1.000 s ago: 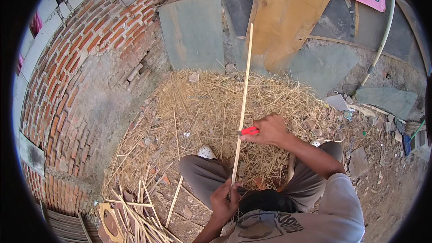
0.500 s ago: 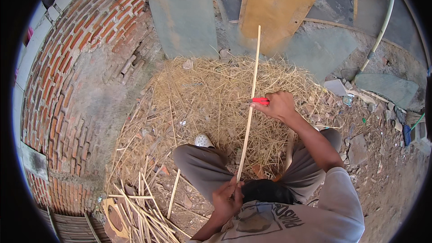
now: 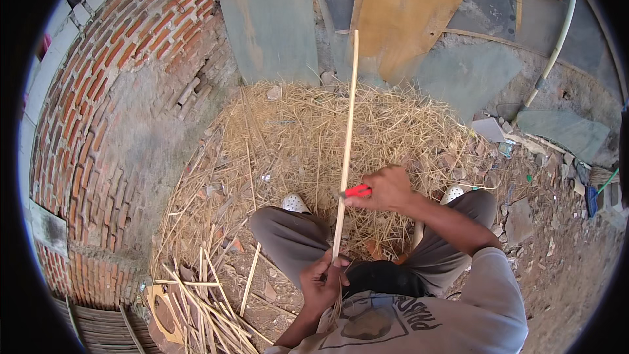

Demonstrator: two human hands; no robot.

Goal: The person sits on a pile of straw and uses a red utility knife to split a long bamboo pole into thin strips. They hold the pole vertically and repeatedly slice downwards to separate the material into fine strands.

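Observation:
A long, pale bamboo strip (image 3: 349, 118) points away from me, its near end close to my lap. My left hand (image 3: 324, 280) is closed around that lower end. In my right hand (image 3: 385, 190) is a red-handled cutter knife (image 3: 358, 191), gripped with the fingers wrapped round it. The knife's tip touches the strip a little below its middle. Most of the handle is hidden inside the hand, and the blade is too small to make out well.
Thin shavings (image 3: 295, 131) cover the ground ahead. A pile of bamboo strips (image 3: 209, 314) lies at my lower left. A brick wall (image 3: 85, 157) rises on the left; grey-green panels (image 3: 268, 33) and a brown board (image 3: 413, 13) lean at the back. Rubble (image 3: 521, 219) is scattered on the right.
My right hand with the cutter knife has slid down the strip toward me. The strip's far end has swung left, and my left hand has shifted slightly left.

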